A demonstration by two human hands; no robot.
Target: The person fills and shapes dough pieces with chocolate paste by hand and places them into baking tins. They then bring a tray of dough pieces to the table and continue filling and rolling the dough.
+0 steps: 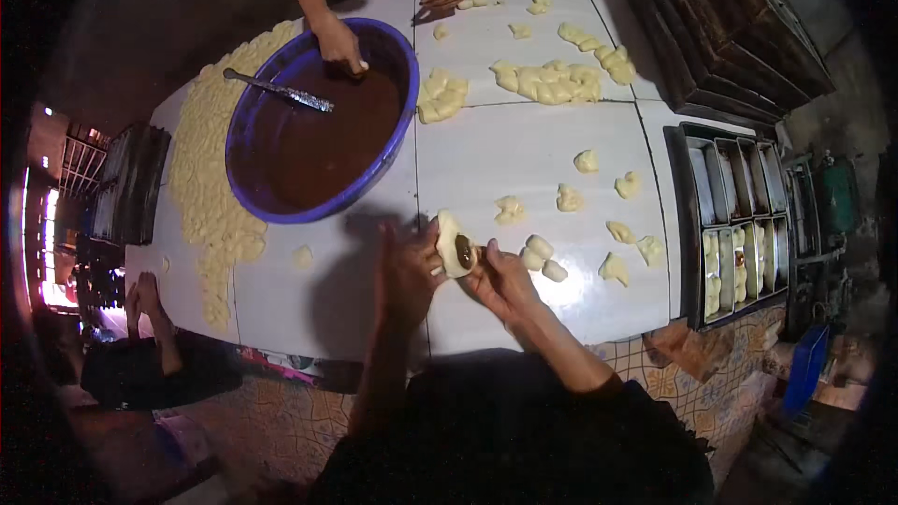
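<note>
Left hand [409, 266], right hand [508, 283] pinch dough piece [448, 228]; brown filling [464, 252] exposed, might ooze onto worktop [514, 150] if squeezed hard.

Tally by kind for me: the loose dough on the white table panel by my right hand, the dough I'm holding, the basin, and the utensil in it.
Irregular dough pieces: 7
Smooth dough rolls: 3
Held dough piece with brown filling: 1
Purple-blue basin: 1
Long utensil: 1
Total: 13
</note>
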